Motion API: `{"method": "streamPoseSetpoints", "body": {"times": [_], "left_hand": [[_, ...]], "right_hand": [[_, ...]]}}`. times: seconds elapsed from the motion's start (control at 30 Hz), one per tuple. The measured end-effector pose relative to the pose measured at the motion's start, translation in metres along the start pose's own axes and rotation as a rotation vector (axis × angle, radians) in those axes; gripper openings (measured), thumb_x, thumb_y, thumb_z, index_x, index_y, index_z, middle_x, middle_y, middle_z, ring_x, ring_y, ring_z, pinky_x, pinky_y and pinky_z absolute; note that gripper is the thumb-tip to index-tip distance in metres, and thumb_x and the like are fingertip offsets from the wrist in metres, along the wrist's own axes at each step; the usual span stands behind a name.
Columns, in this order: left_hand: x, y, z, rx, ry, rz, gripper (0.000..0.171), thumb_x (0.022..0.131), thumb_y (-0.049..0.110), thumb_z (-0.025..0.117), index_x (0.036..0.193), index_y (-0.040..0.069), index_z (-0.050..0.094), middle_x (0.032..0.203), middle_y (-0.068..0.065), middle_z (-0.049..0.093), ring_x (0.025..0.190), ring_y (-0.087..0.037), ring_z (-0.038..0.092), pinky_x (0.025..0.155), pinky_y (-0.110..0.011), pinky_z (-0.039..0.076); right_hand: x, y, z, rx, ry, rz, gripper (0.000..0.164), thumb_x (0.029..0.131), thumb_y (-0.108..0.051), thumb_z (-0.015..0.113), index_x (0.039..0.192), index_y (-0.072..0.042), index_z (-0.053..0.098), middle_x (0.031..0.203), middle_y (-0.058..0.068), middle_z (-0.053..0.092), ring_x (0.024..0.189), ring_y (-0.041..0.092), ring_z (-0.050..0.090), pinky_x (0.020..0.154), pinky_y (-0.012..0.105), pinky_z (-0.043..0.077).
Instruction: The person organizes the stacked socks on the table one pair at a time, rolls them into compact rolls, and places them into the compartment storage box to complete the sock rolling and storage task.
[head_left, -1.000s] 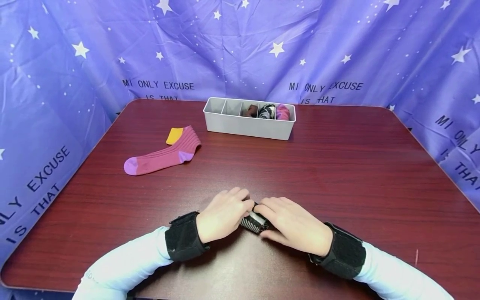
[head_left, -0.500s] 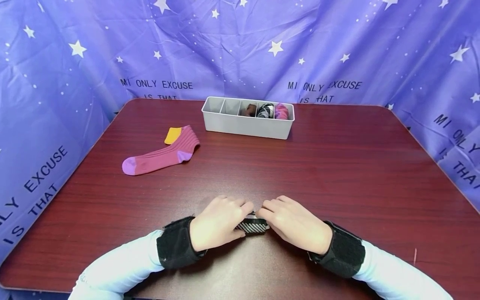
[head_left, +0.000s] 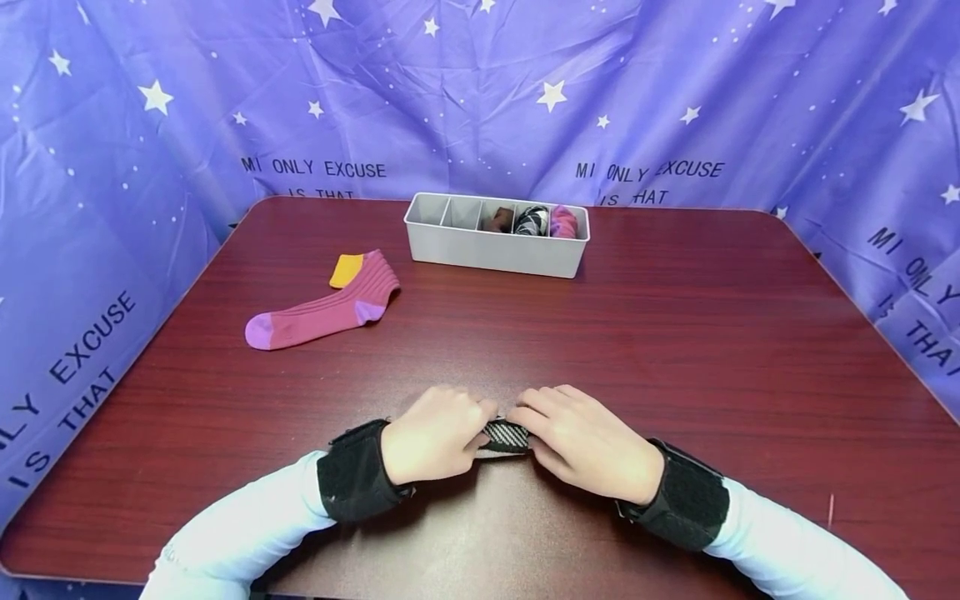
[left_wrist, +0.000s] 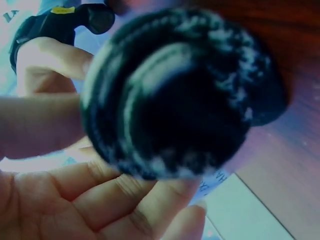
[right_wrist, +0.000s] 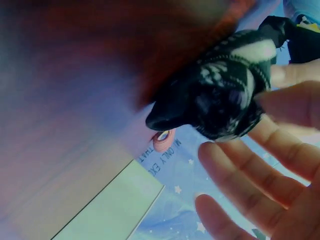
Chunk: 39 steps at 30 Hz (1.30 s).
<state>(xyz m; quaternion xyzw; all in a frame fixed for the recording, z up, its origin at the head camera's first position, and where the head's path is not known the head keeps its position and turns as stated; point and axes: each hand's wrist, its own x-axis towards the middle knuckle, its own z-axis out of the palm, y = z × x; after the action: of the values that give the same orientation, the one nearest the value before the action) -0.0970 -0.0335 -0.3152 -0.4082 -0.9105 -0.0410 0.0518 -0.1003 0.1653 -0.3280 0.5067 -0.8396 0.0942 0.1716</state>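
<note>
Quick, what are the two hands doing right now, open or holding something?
Left hand: closed, holding one end of the rolled black-and-white sock.
Right hand: closed, holding the other end of that sock.

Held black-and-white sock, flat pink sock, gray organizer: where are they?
Held black-and-white sock (head_left: 507, 434), head view: its patterned side.
Flat pink sock (head_left: 332, 317), head view: its foot.
Gray organizer (head_left: 491, 252), head view: its front wall.
</note>
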Motion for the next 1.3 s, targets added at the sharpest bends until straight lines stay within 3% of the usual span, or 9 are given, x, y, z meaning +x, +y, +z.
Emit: {"method": "streamPoseSetpoints", "body": {"times": [0.17,0.3,0.43,0.6,0.8,1.0,1.17,1.3], "left_hand": [[0.002,-0.003,0.001,-0.044,-0.018,-0.003,0.01,0.071,0.018,0.062,0.074,0.015,0.053,0.063,0.004,0.058,0.06,-0.014,0.055,0.051,-0.028,0.042],[0.003,-0.002,0.002,-0.141,-0.049,0.004,0.009,0.074,0.02,0.061,0.077,0.017,0.053,0.062,0.007,0.056,0.055,-0.009,0.051,0.049,-0.026,0.039],[0.003,0.001,0.002,-0.213,-0.052,0.027,0.01,0.075,0.023,0.06,0.079,0.018,0.052,0.061,0.008,0.054,0.052,-0.005,0.047,0.045,-0.023,0.035],[-0.001,0.005,-0.001,-0.157,0.043,0.041,0.015,0.073,0.029,0.062,0.077,0.019,0.053,0.063,0.01,0.052,0.054,-0.005,0.045,0.047,-0.022,0.035],[-0.003,0.01,-0.002,-0.035,0.126,0.07,0.023,0.066,0.03,0.069,0.081,0.018,0.056,0.075,0.009,0.055,0.067,-0.008,0.053,0.058,-0.025,0.042],[-0.002,0.011,-0.002,0.023,0.077,0.047,0.013,0.07,0.026,0.065,0.08,0.019,0.06,0.074,0.009,0.056,0.071,-0.008,0.054,0.062,-0.025,0.042],[0.0,0.006,0.0,-0.036,0.038,0.028,0.009,0.073,0.025,0.064,0.078,0.018,0.062,0.069,0.009,0.054,0.064,-0.007,0.052,0.057,-0.023,0.041],[0.0,0.001,0.001,-0.088,0.02,0.019,0.008,0.074,0.025,0.063,0.077,0.019,0.064,0.069,0.008,0.052,0.062,-0.006,0.049,0.054,-0.022,0.04]], "right_hand": [[0.0,-0.003,-0.003,0.038,-0.003,-0.008,0.036,0.065,-0.02,0.062,0.099,-0.009,0.055,0.088,-0.005,0.051,0.077,0.01,0.047,0.074,0.027,0.039],[0.001,-0.006,-0.003,0.037,-0.014,-0.031,0.04,0.065,-0.033,0.067,0.095,-0.01,0.056,0.079,-0.007,0.05,0.072,0.009,0.047,0.074,0.026,0.038],[-0.001,-0.008,-0.003,0.017,-0.021,-0.045,0.031,0.066,-0.032,0.068,0.087,-0.012,0.057,0.069,-0.009,0.046,0.066,0.007,0.045,0.071,0.024,0.038],[-0.002,-0.008,-0.004,0.0,-0.048,-0.035,0.021,0.068,-0.028,0.067,0.079,-0.014,0.055,0.066,-0.011,0.047,0.064,0.006,0.045,0.07,0.023,0.038],[-0.004,-0.004,-0.006,-0.02,-0.09,-0.015,0.013,0.073,-0.025,0.062,0.077,-0.015,0.055,0.064,-0.01,0.047,0.063,0.006,0.046,0.071,0.024,0.038],[-0.001,-0.004,-0.006,-0.023,-0.088,0.012,0.012,0.075,-0.026,0.06,0.08,-0.017,0.056,0.069,-0.009,0.042,0.064,0.006,0.042,0.067,0.024,0.037],[0.001,-0.007,-0.006,-0.004,-0.038,-0.005,0.03,0.066,-0.025,0.067,0.092,-0.014,0.056,0.08,-0.007,0.045,0.071,0.009,0.042,0.068,0.025,0.038],[0.002,-0.015,-0.003,-0.082,-0.059,-0.006,0.04,0.06,-0.029,0.071,0.092,-0.01,0.054,0.081,-0.004,0.045,0.07,0.011,0.043,0.066,0.026,0.04]]}}
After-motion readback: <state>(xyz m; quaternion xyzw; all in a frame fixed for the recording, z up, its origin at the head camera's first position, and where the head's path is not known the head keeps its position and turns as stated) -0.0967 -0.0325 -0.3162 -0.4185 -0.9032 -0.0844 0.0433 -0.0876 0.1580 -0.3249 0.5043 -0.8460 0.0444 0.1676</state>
